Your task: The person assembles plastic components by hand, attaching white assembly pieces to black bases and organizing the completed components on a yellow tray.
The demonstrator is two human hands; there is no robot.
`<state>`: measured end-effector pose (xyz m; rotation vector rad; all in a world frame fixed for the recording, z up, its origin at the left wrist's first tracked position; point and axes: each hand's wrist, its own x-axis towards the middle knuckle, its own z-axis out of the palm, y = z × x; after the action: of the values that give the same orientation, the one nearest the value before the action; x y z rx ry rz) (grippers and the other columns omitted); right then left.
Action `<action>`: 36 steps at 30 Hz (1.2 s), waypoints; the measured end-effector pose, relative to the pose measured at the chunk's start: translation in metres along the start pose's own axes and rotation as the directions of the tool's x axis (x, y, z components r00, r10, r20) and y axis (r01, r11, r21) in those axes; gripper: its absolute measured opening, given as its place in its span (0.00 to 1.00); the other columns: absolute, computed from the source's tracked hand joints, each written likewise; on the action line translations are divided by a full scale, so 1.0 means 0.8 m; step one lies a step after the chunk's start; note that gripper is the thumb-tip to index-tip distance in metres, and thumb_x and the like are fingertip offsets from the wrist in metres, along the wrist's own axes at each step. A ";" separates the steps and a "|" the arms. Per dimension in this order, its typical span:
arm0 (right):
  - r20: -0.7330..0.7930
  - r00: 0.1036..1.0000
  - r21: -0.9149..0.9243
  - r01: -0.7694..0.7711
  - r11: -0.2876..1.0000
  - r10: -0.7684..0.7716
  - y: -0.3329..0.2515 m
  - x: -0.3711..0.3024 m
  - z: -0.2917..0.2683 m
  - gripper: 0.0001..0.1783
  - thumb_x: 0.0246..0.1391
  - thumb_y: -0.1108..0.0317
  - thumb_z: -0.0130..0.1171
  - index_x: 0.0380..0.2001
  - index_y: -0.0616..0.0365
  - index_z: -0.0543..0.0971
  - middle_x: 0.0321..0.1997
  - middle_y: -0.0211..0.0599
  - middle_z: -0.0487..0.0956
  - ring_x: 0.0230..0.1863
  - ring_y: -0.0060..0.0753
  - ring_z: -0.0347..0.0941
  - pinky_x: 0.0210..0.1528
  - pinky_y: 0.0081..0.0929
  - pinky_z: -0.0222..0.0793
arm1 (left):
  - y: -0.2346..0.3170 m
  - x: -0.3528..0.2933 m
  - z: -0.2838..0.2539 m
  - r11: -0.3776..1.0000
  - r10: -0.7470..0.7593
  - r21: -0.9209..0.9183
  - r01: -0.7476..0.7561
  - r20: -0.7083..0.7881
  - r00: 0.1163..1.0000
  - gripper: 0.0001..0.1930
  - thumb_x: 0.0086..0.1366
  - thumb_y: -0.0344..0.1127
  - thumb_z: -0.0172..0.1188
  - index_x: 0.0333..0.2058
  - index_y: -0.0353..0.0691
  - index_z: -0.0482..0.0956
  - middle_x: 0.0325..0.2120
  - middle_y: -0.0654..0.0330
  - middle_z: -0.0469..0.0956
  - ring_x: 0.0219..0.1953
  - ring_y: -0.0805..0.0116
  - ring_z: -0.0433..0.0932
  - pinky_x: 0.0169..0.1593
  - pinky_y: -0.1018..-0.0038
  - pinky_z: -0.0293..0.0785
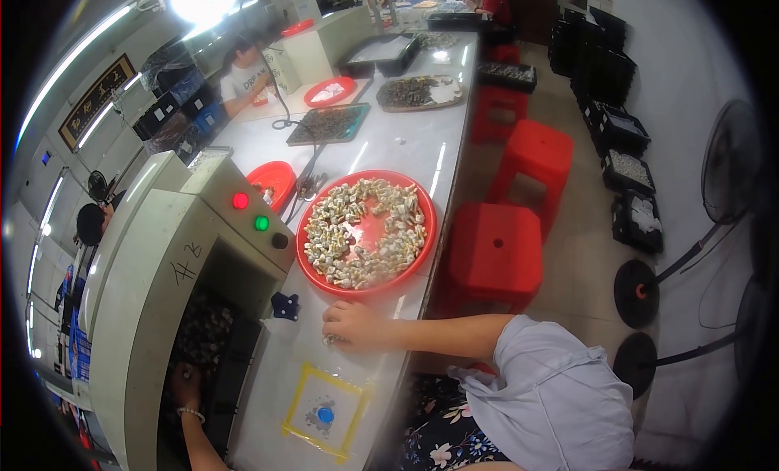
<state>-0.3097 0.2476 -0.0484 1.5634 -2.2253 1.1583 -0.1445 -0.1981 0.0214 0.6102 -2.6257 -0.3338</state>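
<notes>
My left hand point(187, 387), with a beaded bracelet at the wrist, reaches into the dark opening of a beige machine point(154, 252). Its fingers are drawn together around something pale and too small to name, beside a heap of small dark pieces point(203, 329). On the white table, my right hand point(353, 326) has its fingers curled down over a small greyish piece point(330, 339), partly hidden under the fingertips. Just beyond it stands a round red tray point(305, 270) with many small cream and yellowish pieces point(402, 227), its pink bottom showing in the middle.
A dark blue star-shaped object point(285, 306) lies by the machine. Yellow tape point(297, 396) frames a square around a blue disc point(325, 415). Red stools point(495, 248) line the table's right side. Farther off are trays of dark pieces point(329, 124) and a seated person point(243, 77).
</notes>
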 end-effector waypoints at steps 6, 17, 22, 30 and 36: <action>-0.013 1.000 0.027 0.024 0.999 -0.023 0.000 0.002 0.008 0.13 0.39 0.67 0.62 0.32 0.54 0.77 0.41 0.36 0.73 0.47 0.41 0.67 0.47 0.37 0.66 | 0.062 -0.042 -0.039 0.995 -0.041 -0.096 0.025 -0.165 0.985 0.10 0.54 0.31 0.58 0.34 0.32 0.75 0.27 0.48 0.76 0.32 0.54 0.76 0.37 0.64 0.72; 0.086 0.996 -0.015 -0.007 1.000 0.008 0.002 0.016 0.005 0.17 0.38 0.74 0.63 0.37 0.58 0.78 0.44 0.44 0.75 0.47 0.49 0.71 0.48 0.40 0.69 | 0.174 -0.235 -0.049 0.977 0.155 0.172 -0.123 -0.187 0.970 0.13 0.45 0.29 0.63 0.32 0.37 0.77 0.28 0.53 0.76 0.34 0.52 0.74 0.37 0.63 0.71; 0.090 0.995 0.006 0.035 0.999 -0.036 -0.020 0.013 -0.013 0.15 0.45 0.71 0.62 0.39 0.59 0.77 0.44 0.44 0.75 0.47 0.50 0.71 0.50 0.39 0.67 | 0.162 -0.308 -0.033 0.977 -0.151 0.131 0.166 -0.120 0.981 0.11 0.48 0.33 0.61 0.33 0.39 0.76 0.28 0.53 0.76 0.34 0.52 0.74 0.37 0.63 0.71; 0.076 0.981 0.185 -0.190 0.964 0.179 -0.024 0.004 -0.061 0.13 0.49 0.76 0.60 0.40 0.62 0.77 0.41 0.36 0.75 0.41 0.28 0.73 0.39 0.24 0.70 | 0.180 -0.308 -0.011 0.982 -0.108 0.155 0.105 0.015 0.994 0.18 0.52 0.40 0.62 0.40 0.38 0.75 0.43 0.50 0.73 0.46 0.49 0.70 0.48 0.59 0.67; 0.199 0.970 0.057 -0.152 0.987 0.138 -0.036 -0.002 -0.074 0.13 0.43 0.76 0.63 0.36 0.61 0.78 0.37 0.38 0.76 0.40 0.37 0.73 0.41 0.28 0.69 | 0.208 -0.329 -0.034 0.912 -0.121 0.402 0.076 0.089 0.989 0.30 0.54 0.46 0.61 0.53 0.37 0.68 0.57 0.48 0.64 0.58 0.48 0.62 0.61 0.59 0.57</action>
<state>-0.3004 0.2848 0.0048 1.6284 -2.4867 1.1820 0.0217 0.0661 0.0073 0.8805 -2.7969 0.1525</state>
